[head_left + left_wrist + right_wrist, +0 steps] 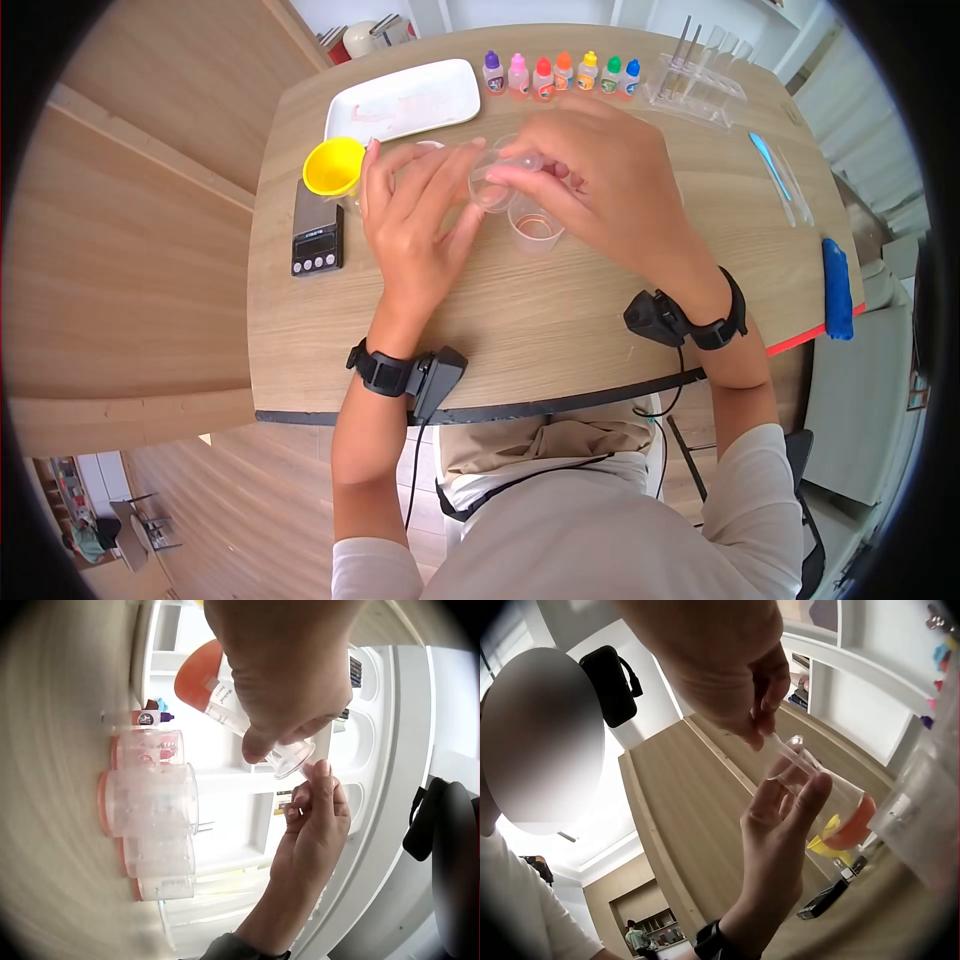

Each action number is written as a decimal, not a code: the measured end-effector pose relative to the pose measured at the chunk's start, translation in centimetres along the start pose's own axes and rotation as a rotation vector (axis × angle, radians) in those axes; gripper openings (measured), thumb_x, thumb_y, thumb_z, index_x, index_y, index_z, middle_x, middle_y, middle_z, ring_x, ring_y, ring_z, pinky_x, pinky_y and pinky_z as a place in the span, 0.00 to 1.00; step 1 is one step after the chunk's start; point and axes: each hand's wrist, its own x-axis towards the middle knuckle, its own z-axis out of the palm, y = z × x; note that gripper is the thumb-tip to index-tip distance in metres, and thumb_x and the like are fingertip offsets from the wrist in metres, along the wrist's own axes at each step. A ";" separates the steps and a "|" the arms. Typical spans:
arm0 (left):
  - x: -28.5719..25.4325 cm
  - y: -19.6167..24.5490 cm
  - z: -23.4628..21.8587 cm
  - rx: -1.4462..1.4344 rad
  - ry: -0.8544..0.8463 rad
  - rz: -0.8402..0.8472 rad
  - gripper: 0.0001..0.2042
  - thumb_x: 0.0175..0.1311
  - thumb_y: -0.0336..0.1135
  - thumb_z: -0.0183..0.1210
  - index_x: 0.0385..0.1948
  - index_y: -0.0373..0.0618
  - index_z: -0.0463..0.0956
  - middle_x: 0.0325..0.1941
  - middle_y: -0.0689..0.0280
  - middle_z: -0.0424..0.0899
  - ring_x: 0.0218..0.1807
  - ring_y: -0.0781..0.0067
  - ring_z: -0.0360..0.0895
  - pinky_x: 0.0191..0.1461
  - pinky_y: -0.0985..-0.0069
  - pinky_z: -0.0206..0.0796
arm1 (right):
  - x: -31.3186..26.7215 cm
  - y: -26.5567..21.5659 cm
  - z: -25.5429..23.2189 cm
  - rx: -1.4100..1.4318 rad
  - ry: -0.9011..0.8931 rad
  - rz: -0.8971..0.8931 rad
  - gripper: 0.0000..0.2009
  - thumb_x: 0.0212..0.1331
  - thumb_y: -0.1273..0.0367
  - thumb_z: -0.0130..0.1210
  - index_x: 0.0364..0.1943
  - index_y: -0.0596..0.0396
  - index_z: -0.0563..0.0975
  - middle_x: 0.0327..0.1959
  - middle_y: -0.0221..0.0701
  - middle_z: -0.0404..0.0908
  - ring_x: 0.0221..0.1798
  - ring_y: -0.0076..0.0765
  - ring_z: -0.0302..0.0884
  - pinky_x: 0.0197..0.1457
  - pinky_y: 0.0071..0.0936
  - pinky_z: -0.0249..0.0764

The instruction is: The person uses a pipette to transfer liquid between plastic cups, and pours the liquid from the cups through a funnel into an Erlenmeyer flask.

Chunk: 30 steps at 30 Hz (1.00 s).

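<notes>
While the fingers of the left hand (pixel 415 225) curl round the upper part of a clear conical flask (pixel 853 823), the thumb and fingers of the right hand (pixel 605 180) pinch a thin translucent dropper (pixel 791 755) at its mouth. The flask is held up off the tabletop (pixel 540 330) and tilted, its mouth toward the right hand, with orange-red liquid pooled in the base; the dropper's stem reaches into the opening.

Just below the hands, around the middle of the tabletop, stands a clear cup (pixel 535 228). It is one of a row of clear cups (pixel 150 802) with reddish bottoms — the left wrist view shows four, partly overlapping, all upright.

Toward the left edge lies a black pocket scale (pixel 318 245), and a yellow funnel-like vessel (pixel 335 168) appears at its far end; whether the two touch, I cannot tell. Farther back, toward the far left corner, is a white tray (pixel 405 105) with faint pinkish marks. Along the far edge stand seven small bottles (pixel 543 80) — purple, pink, red, orange, yellow, green and blue caps — and a clear rack (pixel 697 95) of tubes occupies the far right corner. Near the right edge lie a blue tool (pixel 768 163) and slim clear sticks (pixel 795 185), with a blue bundle (pixel 838 290) on the edge itself, nearer the person.
</notes>
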 end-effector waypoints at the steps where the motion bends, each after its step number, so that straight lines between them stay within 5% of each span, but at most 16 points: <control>1: 0.0 0.0 0.0 0.003 0.008 0.005 0.26 0.39 0.27 0.68 0.48 0.53 0.81 0.44 0.71 0.83 0.51 0.63 0.74 0.68 0.53 0.54 | 0.0 0.0 0.0 -0.001 0.001 0.006 0.08 0.53 0.64 0.62 0.26 0.48 0.76 0.20 0.27 0.71 0.27 0.36 0.72 0.27 0.32 0.66; 9: 0.0 -0.4 -0.3 0.013 0.005 0.021 0.26 0.38 0.27 0.69 0.48 0.53 0.82 0.43 0.72 0.83 0.50 0.63 0.74 0.68 0.52 0.55 | -0.2 0.1 0.9 -0.008 0.040 -0.002 0.09 0.53 0.64 0.63 0.23 0.50 0.76 0.18 0.28 0.70 0.26 0.35 0.70 0.25 0.32 0.64; 26: 0.0 -0.7 0.0 0.049 -0.005 -0.026 0.23 0.41 0.30 0.72 0.46 0.51 0.82 0.40 0.70 0.83 0.50 0.61 0.73 0.68 0.54 0.55 | 1.2 0.4 -1.3 0.363 0.037 0.576 0.10 0.55 0.63 0.65 0.27 0.56 0.81 0.16 0.22 0.75 0.20 0.15 0.67 0.25 0.17 0.63; 30: -0.1 -0.8 0.1 0.082 -0.025 -0.066 0.23 0.40 0.32 0.73 0.44 0.49 0.82 0.39 0.67 0.83 0.49 0.60 0.74 0.68 0.54 0.56 | 1.3 2.0 -2.1 0.351 0.129 0.537 0.11 0.56 0.62 0.64 0.28 0.56 0.81 0.17 0.21 0.75 0.21 0.13 0.67 0.24 0.16 0.62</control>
